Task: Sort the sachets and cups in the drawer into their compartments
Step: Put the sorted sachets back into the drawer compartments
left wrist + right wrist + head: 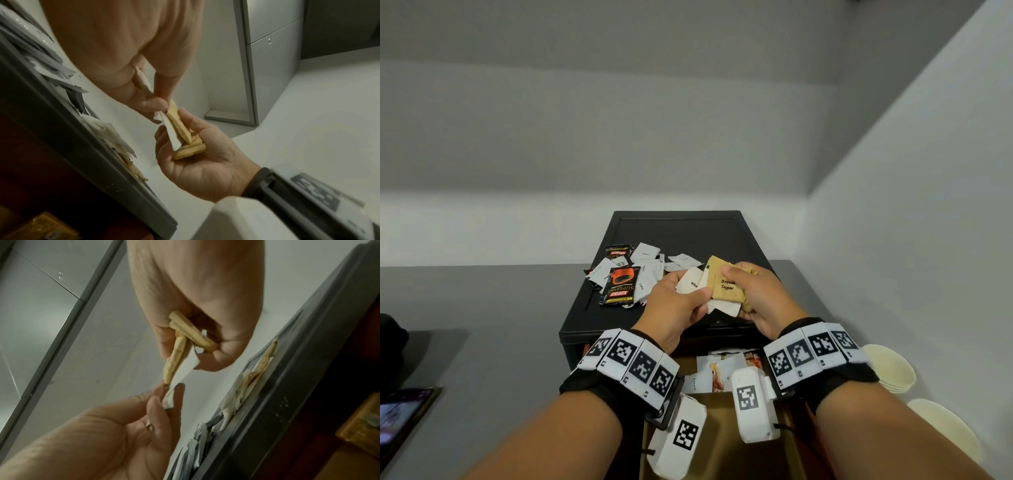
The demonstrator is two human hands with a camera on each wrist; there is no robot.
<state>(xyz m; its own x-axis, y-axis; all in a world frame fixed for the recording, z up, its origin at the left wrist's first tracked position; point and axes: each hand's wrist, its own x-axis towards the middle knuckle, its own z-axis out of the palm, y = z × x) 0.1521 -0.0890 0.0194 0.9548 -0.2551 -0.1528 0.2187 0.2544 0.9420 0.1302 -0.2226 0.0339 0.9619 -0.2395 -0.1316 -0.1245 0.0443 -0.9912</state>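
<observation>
Above the front of a black drawer unit [681,228], both hands meet. My right hand [743,286] grips a bundle of brown sugar sachets [726,287], seen edge-on as brown sugar sachets [186,335] against the palm. My left hand [690,297] pinches white sachets [693,282] by their edge, where they touch the brown ones; the pinch shows on the white sachet [169,400] and the white sachet [171,134]. A loose pile of white sachets [650,267] and black Kopiko sachets [619,286] lies on the unit's top. Pale paper cups [892,370] stand at the right.
Below my wrists the drawer [717,407] is pulled out with more sachets [717,375] in it. A second stack of cups [945,430] sits nearer at the right. A phone [400,419] lies at the left on the grey counter [500,308]. White walls close off the back and right.
</observation>
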